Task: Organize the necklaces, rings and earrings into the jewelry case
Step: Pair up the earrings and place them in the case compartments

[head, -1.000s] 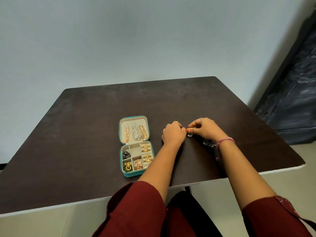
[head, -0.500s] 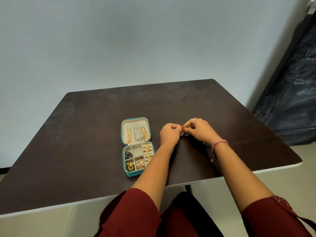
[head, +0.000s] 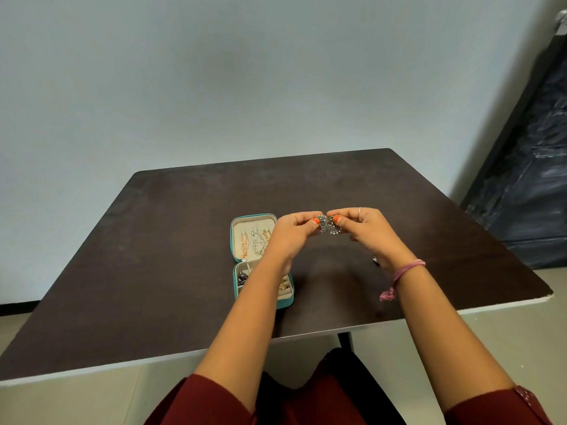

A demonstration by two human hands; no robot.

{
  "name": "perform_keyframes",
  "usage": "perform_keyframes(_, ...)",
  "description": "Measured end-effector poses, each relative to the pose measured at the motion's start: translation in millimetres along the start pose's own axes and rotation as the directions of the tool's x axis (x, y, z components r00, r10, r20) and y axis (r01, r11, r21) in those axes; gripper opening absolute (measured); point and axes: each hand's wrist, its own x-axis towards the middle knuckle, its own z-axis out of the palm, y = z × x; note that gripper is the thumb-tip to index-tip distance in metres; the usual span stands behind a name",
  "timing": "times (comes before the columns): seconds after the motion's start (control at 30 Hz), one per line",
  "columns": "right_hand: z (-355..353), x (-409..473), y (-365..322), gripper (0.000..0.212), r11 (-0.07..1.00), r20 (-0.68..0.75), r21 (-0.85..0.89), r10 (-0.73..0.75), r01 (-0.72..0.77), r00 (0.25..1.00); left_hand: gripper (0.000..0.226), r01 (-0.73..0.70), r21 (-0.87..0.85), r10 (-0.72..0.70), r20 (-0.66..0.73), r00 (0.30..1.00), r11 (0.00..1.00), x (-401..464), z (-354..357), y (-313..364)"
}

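- The small teal zip-round jewelry case (head: 261, 302) is lying open on the dark brown table (head: 159, 234), gold and silver chains hanging in its lid, likely so its compartments stay reachable
- Just right of the case lid, the left hand (head: 288, 237) is pinching a silver filigree earring (head: 327, 226) with thumb and forefinger
- The right hand (head: 368, 231) is pinching the same earring from the other side, probably fastening or pairing it before stowing

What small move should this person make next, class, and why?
Probably carry the silver earring, pinched between the left hand and right hand above the table, leftward to the open jewelry case, since it is not yet stored there.
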Motion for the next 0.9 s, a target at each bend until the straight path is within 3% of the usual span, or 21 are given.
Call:
perform_keyframes(0.33,17,-13,-10,0.021,0.921,0.053,0.349,0.167,-0.175,0.984,0.020,-0.068,0.050,0.073,-0.109,0.991,0.996,-35,-59,15)
perform_keyframes(0.53,28,-16,-7,0.022,0.909,0.062,0.362,0.196,-0.205,0.979,0.015,-0.063,0.248,0.114,-0.195,0.974,0.967,-49,-95,8)
perform_keyframes(0.9,46,-17,-7,0.016,0.918,0.101,0.340,0.178,-0.202,0.979,0.011,0.140,0.583,-0.031,-0.192,0.981,0.800,-48,-103,-11)
